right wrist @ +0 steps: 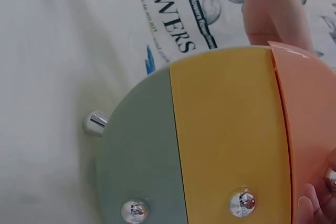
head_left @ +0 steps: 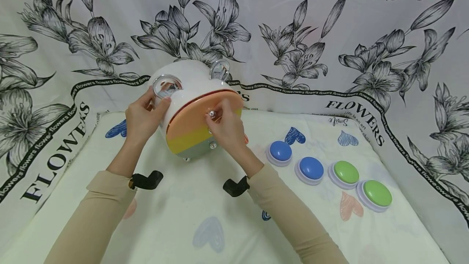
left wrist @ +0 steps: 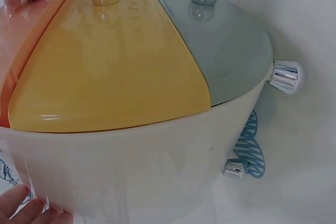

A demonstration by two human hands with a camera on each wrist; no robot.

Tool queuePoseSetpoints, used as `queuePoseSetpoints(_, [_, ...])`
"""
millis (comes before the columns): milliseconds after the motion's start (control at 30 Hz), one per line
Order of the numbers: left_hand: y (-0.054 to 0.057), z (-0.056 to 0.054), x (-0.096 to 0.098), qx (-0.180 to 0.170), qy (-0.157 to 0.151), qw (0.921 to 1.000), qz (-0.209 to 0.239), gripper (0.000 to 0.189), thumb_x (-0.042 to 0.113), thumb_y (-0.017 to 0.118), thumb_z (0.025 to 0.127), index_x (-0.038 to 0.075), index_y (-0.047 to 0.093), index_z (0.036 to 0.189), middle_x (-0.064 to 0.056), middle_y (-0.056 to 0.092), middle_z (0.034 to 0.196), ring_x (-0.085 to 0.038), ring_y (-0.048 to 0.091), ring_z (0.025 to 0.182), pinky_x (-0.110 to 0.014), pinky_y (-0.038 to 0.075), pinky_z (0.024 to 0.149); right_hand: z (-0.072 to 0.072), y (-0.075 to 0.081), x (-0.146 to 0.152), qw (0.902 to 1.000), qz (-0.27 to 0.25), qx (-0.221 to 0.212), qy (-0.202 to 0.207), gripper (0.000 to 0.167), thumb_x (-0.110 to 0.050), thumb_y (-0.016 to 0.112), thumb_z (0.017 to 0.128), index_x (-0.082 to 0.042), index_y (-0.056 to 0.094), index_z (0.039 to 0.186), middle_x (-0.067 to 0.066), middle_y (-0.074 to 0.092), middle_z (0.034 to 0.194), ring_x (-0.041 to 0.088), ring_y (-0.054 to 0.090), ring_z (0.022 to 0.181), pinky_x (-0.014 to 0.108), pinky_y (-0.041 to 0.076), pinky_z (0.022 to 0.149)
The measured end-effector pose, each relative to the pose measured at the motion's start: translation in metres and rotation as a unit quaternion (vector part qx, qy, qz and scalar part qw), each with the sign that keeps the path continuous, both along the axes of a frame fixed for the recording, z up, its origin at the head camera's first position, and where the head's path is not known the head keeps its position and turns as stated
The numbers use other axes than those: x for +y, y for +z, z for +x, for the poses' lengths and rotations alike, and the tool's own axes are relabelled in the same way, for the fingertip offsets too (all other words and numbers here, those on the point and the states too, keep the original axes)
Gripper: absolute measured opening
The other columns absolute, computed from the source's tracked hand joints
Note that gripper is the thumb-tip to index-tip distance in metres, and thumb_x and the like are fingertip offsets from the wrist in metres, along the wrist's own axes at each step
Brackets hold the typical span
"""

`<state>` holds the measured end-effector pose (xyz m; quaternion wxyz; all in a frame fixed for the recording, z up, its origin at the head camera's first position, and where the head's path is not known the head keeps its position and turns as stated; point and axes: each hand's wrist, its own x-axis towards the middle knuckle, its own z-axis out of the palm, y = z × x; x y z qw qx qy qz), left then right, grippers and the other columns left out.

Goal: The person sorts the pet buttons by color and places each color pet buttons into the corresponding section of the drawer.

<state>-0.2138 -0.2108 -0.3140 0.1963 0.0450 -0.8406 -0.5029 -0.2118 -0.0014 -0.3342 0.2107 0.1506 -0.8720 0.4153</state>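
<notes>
A rounded white drawer box point(head_left: 190, 72) with two clear ring ears stands tilted on the cloth. Its front has an orange drawer point(head_left: 188, 115), a yellow drawer point(left wrist: 110, 61) and a grey-green drawer point(left wrist: 231, 51), each with a silver knob. My right hand point(head_left: 231, 131) pinches the orange drawer's knob point(head_left: 212, 113) between thumb and fingers. The orange front stands slightly proud of the yellow one in both wrist views. My left hand point(head_left: 141, 118) grips the white body beside the left ear point(head_left: 166, 86), thumb in front, its fingers point(left wrist: 31, 211) against the white wall.
Two blue push buttons point(head_left: 280, 150) and two green ones point(head_left: 346, 172) sit in a row at the right. A heart-printed white cloth point(head_left: 183, 223) covers the table. Behind hangs a flower-printed curtain point(head_left: 264, 23). Short silver legs point(left wrist: 286, 76) stick out from the box's underside.
</notes>
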Motion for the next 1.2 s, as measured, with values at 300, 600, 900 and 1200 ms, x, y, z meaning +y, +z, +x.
queuePoseSetpoints(300, [0.001,0.000,0.000,-0.005,0.004,1.0000,-0.004,0.058,0.045,0.061,0.084,0.020,0.048,0.135,0.000,0.042,0.142,-0.023,0.046,0.125,-0.040,0.042,0.099,-0.009,0.001,-0.006,0.9998,-0.005,-0.011,0.018,0.025,-0.022,0.065,0.085,-0.011,0.045,0.094,0.001,0.063,0.078,0.009,0.060,0.061,0.014,0.047,0.050])
queuePoseSetpoints(600, [0.002,-0.001,0.000,-0.008,0.008,0.9999,-0.009,0.060,0.047,0.060,0.084,0.020,0.048,0.136,-0.001,0.044,0.141,-0.022,0.047,0.123,-0.040,0.043,0.099,-0.012,0.002,-0.006,0.9998,0.005,-0.005,0.016,0.025,-0.022,0.064,0.085,-0.009,0.045,0.096,0.002,0.064,0.079,0.010,0.061,0.063,0.014,0.045,0.049])
queuePoseSetpoints(900, [0.002,0.001,0.000,-0.015,0.008,0.9998,-0.007,0.062,0.047,0.060,0.084,0.020,0.044,0.137,0.000,0.040,0.144,-0.022,0.045,0.126,-0.040,0.042,0.099,-0.010,0.001,-0.002,0.9989,0.014,-0.036,0.028,0.029,-0.026,0.064,0.086,-0.009,0.045,0.099,0.002,0.063,0.083,0.010,0.062,0.066,0.016,0.046,0.050])
queuePoseSetpoints(1200, [0.001,0.001,0.001,-0.011,0.009,0.9999,-0.006,0.061,0.047,0.060,0.084,0.021,0.044,0.137,0.000,0.041,0.143,-0.021,0.045,0.126,-0.039,0.042,0.100,-0.005,-0.009,0.009,0.9982,0.051,-0.015,0.028,0.022,-0.029,0.059,0.088,-0.014,0.050,0.102,-0.003,0.064,0.089,0.008,0.058,0.066,0.019,0.045,0.053])
